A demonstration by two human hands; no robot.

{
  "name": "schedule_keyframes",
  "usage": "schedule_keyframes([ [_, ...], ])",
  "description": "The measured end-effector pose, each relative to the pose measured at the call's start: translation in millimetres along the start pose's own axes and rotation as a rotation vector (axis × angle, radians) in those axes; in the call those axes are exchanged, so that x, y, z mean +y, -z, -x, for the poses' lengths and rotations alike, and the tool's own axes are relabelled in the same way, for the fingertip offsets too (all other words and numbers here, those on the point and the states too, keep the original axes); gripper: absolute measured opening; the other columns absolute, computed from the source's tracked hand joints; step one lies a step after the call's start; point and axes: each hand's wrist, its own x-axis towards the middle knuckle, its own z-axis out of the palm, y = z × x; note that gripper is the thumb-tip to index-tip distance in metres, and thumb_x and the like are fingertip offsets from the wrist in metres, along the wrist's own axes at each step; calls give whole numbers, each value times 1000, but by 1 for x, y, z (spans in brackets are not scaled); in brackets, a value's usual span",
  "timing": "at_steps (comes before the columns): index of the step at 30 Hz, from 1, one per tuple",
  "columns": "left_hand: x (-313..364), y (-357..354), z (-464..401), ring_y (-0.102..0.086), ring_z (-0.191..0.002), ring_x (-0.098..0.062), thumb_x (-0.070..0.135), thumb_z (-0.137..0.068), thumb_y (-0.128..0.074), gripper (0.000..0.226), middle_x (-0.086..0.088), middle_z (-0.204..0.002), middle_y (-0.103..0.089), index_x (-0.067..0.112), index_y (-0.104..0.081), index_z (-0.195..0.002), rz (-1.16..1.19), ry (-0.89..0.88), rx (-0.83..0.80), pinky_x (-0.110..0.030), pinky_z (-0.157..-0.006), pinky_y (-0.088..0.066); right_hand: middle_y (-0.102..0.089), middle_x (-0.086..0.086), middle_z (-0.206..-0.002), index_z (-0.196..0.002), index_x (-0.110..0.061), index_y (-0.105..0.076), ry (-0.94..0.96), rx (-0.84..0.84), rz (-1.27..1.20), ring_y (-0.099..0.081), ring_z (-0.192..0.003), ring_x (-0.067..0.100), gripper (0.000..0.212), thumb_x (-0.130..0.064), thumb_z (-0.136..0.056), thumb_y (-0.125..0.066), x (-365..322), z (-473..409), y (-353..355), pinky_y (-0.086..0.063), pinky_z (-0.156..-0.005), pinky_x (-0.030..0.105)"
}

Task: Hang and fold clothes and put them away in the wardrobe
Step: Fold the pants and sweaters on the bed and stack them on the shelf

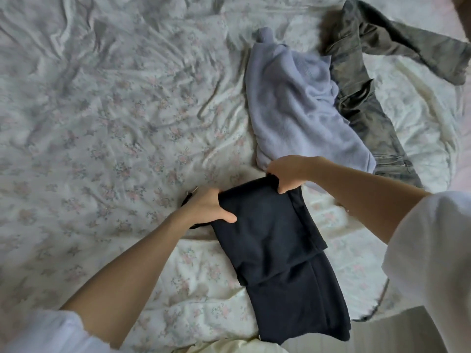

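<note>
You are in the middle of the folding step, working on the dark navy garment (275, 250), which lies on the floral bedsheet (102, 149) at the near edge of the bed, just in front of you. It already lies doubled, an upper layer over a longer lower one that runs toward you. Your left hand (209, 207) grips the far left corner of the fold, thumb on top of the cloth and fingers curled beneath. Your right hand (286, 171) pinches the far right corner, fingers hooked over the edge. Under your left hand something dark with a small metal part pokes out; it may be a hanger or a clip, but you cannot tell from here.

Just beyond your right hand the lilac sweater (300, 115) lies crumpled, its near edge touching or close to your knuckles. To its right the grey-green trousers (369, 98) sprawl unfolded, one leg reaching to the far right.

The next move, as I judge it, calls for bringing both corners together toward you, keeping the edges level so that the layers do not slip. Then the bundle needs a flat press before it goes to the wardrobe, which is out of view. The sweater and trousers remain to be done
</note>
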Motion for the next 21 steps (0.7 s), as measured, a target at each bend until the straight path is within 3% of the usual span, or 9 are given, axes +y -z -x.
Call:
schedule_keyframes([
  [3,13,9,8,-65,-82,-26,44,-48,-72,54,1,-74,-61,8,-60,-87,-19,-34,5,-31,-64,-45,-53,-1,-94,-107,-17,-57,-6,-18,-82,-53,-90,22,27,-22,-81,-64,5,14,21,-48,-81,36],
  [7,33,44,18,-65,-82,-23,37,-52,-74,54,-8,-84,-67,4,-62,-93,22,-69,16,-37,-70,-49,-58,2,-102,-106,-13,-59,-17,98,-19,-56,-94,24,24,-21,-84,-61,2,21,53,-48,-79,37],
  [9,41,72,19,-66,-87,-23,35,-50,-75,50,-9,-89,-69,7,-64,-90,31,-77,110,-39,-74,-51,-59,3,-102,-102,-14,-59,-41,255,-35,-58,-94,27,20,-18,-83,-58,0,20,71,-50,-75,39],
  [13,65,131,25,-60,-83,-25,21,-68,-77,28,-4,-82,-59,9,-56,-83,-104,-98,410,-27,-58,-40,-53,2,-109,-105,-12,-57,-59,626,-112,-52,-102,27,20,-11,-86,-53,-7,19,119,-42,-69,36],
  [17,77,161,31,-53,-106,-28,26,-77,-72,51,-7,-118,-50,8,-50,-120,-319,-173,715,-34,-77,-43,-50,6,-115,-111,-8,-54,-58,886,-96,-47,-110,25,24,-12,-87,-54,-18,20,149,-39,-67,33],
  [21,69,134,45,-50,-109,-27,29,-80,-71,50,-10,-119,-48,6,-49,-118,-457,-203,844,-38,-78,-45,-52,13,-108,-105,-3,-56,-6,1014,-34,-49,-104,32,25,-6,-81,-59,-22,28,127,-31,-68,32],
])
